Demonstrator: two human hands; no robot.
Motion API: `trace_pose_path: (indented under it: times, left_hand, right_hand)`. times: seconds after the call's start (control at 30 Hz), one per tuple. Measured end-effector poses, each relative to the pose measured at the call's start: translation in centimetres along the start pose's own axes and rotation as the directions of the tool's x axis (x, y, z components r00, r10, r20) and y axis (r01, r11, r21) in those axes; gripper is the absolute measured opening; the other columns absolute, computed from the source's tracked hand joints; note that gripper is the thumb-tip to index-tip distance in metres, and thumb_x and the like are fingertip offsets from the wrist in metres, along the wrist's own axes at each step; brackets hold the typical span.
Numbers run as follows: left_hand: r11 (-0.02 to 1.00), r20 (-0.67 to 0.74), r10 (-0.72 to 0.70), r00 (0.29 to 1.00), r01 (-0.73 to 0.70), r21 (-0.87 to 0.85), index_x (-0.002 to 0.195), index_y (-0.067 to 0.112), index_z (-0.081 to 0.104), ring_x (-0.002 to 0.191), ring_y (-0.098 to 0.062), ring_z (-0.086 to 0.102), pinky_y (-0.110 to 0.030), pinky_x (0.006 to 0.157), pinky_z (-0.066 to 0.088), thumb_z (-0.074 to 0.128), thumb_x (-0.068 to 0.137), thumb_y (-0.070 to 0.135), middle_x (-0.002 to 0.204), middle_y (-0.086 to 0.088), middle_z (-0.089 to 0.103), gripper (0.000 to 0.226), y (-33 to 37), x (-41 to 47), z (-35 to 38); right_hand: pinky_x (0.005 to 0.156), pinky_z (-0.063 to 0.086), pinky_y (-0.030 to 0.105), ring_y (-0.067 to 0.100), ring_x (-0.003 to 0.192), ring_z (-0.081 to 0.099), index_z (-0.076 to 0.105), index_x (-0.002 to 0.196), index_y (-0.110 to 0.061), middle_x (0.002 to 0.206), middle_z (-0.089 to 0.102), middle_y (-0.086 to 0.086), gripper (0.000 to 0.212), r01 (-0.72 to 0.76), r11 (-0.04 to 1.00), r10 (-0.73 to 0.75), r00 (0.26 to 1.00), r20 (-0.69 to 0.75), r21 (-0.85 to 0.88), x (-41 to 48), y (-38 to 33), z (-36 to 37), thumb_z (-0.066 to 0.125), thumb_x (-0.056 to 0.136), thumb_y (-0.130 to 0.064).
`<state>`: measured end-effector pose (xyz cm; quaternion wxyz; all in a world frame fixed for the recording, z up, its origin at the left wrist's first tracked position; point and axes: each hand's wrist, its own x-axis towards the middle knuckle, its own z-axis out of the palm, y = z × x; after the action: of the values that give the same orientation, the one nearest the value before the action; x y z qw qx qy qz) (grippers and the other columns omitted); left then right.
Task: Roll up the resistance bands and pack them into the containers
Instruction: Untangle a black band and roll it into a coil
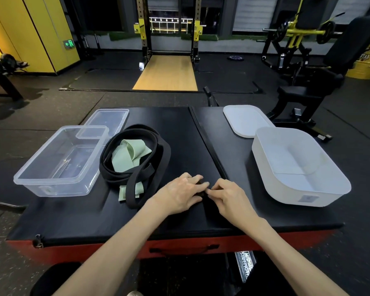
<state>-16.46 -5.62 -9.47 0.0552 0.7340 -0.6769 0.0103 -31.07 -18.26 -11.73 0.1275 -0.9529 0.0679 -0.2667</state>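
While forearms angle inward, left hand (179,193), right hand (231,196), each grip pinching a black band (202,194)

A black-topped padded bench (179,129) with red sides stands on a dark rubber gym floor (51,107). Behind it, a power rack (144,28) rises over a wooden lifting platform (167,73). Yellow lockers (30,28) and a green exit sign (68,43) line the left wall, with a yellow-and-black weight machine (297,33) and a yellow barrel (363,69) at right.
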Motion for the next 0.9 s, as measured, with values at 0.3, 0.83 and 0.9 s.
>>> trace_pose_path:
  times: [0.3, 0.83, 0.9]
  left_hand:
    - [0.993, -0.237, -0.108, 0.966, 0.096, -0.063, 0.123, 0.014, 0.060, 0.086, -0.021, 0.049, -0.034, 0.071, 0.053, 0.034, 0.095, 0.043, 0.107, 0.003, 0.062, 0.048, 0.6, -0.9, 2.6]
    - [0.954, -0.290, -0.234, 0.928, 0.277, 0.117, 0.101, 0.015, 0.068, 0.069, -0.015, 0.054, -0.022, 0.066, 0.050, 0.063, 0.084, 0.046, 0.083, 0.005, 0.064, 0.036, 3.7, -0.4, 1.8]
    - [0.974, -0.149, -0.198, 0.969, 0.212, 0.085, 0.128, 0.013, 0.050, 0.094, -0.022, 0.050, -0.032, 0.086, 0.047, 0.044, 0.095, 0.045, 0.118, -0.001, 0.057, 0.046, 2.4, -0.4, 1.5]
  right_hand:
    - [0.068, 0.046, 0.027, 0.015, 0.077, 0.053, 0.067, 0.119, -0.025, 0.086, 0.055, -0.003, 0.035, -0.010, 0.999, 0.003, 0.982, 0.190, 0.035, 0.0, 1.8, -1.6, 0.060, 0.089, -0.009]
    - [0.057, 0.040, 0.029, 0.019, 0.065, 0.053, 0.075, 0.105, -0.017, 0.074, 0.054, 0.000, 0.028, 0.028, 0.999, -0.028, 0.999, 0.031, -0.018, -0.1, 0.5, -0.3, 0.067, 0.081, -0.006]
    - [0.059, 0.039, 0.027, 0.019, 0.064, 0.053, 0.075, 0.105, -0.017, 0.074, 0.054, -0.001, 0.028, 0.038, 0.999, -0.037, 0.998, 0.049, -0.017, 0.0, 0.5, -0.5, 0.064, 0.081, -0.007]
